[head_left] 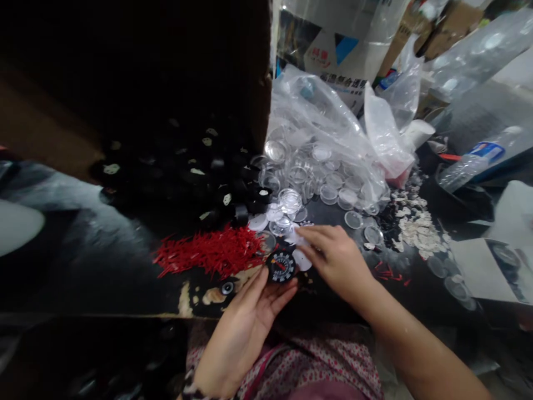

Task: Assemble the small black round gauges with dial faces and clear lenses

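My left hand (254, 311) holds a small round dial gauge (281, 265) between thumb and fingers, near the table's front edge. Its face is black with pale markings and a red pointer, tilted up toward me. My right hand (337, 261) reaches in from the right just above the gauge. Thumb and index finger are drawn together at a white disc (293, 235), seemingly pinching its edge. Another white disc (302, 260) lies beneath this hand, partly covered. A heap of thin red pointers (216, 251) spreads to the left of the gauge.
Clear round covers (328, 180) pile up behind my hands under a plastic bag (320, 105). A large dark box (187, 83) with black round cases (216, 189) stands at back left. Small whitish pieces (418, 228) and a white box (483, 266) lie right.
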Demonstrator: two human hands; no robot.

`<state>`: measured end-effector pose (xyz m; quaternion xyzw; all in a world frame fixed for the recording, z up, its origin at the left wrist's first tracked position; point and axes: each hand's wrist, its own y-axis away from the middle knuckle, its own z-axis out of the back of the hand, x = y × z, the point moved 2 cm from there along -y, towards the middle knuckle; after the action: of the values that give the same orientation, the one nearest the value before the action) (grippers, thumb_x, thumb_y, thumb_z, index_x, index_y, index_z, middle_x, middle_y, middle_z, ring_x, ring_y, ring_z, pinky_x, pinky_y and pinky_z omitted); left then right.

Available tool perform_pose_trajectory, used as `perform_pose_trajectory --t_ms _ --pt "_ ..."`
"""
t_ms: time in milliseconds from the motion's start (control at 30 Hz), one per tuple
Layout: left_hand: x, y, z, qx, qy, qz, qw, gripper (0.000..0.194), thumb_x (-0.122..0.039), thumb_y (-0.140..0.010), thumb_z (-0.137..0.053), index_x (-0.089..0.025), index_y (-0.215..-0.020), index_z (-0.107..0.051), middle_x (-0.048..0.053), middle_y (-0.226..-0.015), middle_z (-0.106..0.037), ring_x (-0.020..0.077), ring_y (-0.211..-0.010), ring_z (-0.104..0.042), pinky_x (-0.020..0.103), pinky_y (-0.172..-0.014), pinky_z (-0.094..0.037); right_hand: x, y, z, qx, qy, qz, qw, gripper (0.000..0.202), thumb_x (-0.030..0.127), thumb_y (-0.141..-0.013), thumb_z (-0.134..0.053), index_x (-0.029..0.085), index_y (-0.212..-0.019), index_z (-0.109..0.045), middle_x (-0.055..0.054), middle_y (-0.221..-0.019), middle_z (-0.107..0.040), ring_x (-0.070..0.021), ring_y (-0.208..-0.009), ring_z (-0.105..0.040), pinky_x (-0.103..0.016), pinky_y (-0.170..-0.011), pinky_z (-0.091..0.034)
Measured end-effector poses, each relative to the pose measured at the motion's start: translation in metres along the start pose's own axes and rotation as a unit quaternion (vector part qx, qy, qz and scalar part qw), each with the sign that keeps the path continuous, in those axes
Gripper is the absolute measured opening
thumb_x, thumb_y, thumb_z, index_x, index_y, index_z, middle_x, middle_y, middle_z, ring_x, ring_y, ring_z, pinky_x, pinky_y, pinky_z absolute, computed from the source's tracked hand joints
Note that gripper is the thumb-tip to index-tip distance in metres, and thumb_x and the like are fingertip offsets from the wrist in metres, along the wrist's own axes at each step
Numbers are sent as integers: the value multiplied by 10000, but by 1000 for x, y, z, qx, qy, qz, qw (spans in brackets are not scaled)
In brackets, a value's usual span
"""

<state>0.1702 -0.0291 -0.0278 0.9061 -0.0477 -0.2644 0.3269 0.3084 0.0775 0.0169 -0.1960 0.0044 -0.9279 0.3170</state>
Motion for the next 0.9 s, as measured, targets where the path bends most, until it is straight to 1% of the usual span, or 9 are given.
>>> perform_pose_trajectory --t_ms 100,167,233,300,367,433,533,733,900 --pt "-5 0 -1 14 36 -7 999 176 -269 -880 -634 -182 -1007 -721 68 -983 -740 157 -842 -696 292 -812 -592 34 14 -11 16 14 102 995 427 464 -939 -502 242 -1295 -574 -121 -1393 -530 -284 -1144 -548 -449 -911 -405" --pt "-7 1 3 22 26 -25 999 233 -331 -892 -616 -187 -1046 -714 76 -1053 -728 155 -870 -689 251 -770 -589 43 20 -15 17 26 128 991 479 485 -923 -517 248 -1339 -533 -131 -1488 -410 -323 -1228 -468 -489 -927 -374" --pt "-7 2 7 29 -10 -46 998 251 -344 -861 -656 -201 -1060 -712 76 -1139 -703 184 -964 -679 242 -777 -582 45 23 -14 17 7 146 989 425 429 -939 -513 259 -1328 -540 -110 -1483 -424 -319 -1268 -423 -497 -955 -335" --pt "-5 2 10 45 -63 -71 994 267 -320 -834 -689 -218 -1080 -704 66 -1201 -678 221 -1071 -648 275 -849 -569 44 20 -11 4 -64 126 990 310 348 -969 -473 266 -1240 -599 -72 -1353 -570 -265 -1207 -476 -449 -960 -330" --pt "0 2 12 70 -134 -105 983 318 -315 -834 -686 -230 -1140 -675 59 -1258 -650 245 -1157 -606 322 -941 -536 43 14 -8 -13 -145 64 987 258 332 -987 -431 242 -1093 -649 -46 -1118 -681 -210 -1053 -553 -373 -899 -364" --pt "4 3 12 89 -211 -144 963 377 -326 -847 -665 -236 -1212 -631 56 -1296 -630 251 -1202 -577 347 -996 -501 44 8 -9 -6 -167 5 986 328 393 -994 -391 200 -900 -640 -37 -877 -680 -183 -852 -574 -318 -773 -375" --pt "8 7 13 97 -300 -188 930 402 -333 -869 -627 -235 -1258 -596 60 -1296 -633 255 -1219 -565 347 -1013 -485 50 2 -16 21 -106 -12 994 446 421 -1008 -293 189 -710 -530 -16 -671 -588 -158 -644 -505 -293 -656 -310" --pt "3 18 24 72 -419 -262 866 393 -319 -899 -573 -261 -1288 -560 50 -1344 -597 247 -1239 -549 343 -1040 -449 61 3 -30 -48 -102 30 993 430 306 -1007 -245 196 -657 -471 0 -596 -533 -134 -556 -430 -280 -637 -275" --pt "-3 35 53 11 -474 -259 841 380 -329 -915 -534 -236 -1283 -552 74 -1274 -645 240 -1129 -628 325 -949 -507 84 3 -49 -16 -108 111 988 430 246 -1002 -244 181 -695 -539 -16 -648 -605 -149 -626 -528 -297 -688 -285"
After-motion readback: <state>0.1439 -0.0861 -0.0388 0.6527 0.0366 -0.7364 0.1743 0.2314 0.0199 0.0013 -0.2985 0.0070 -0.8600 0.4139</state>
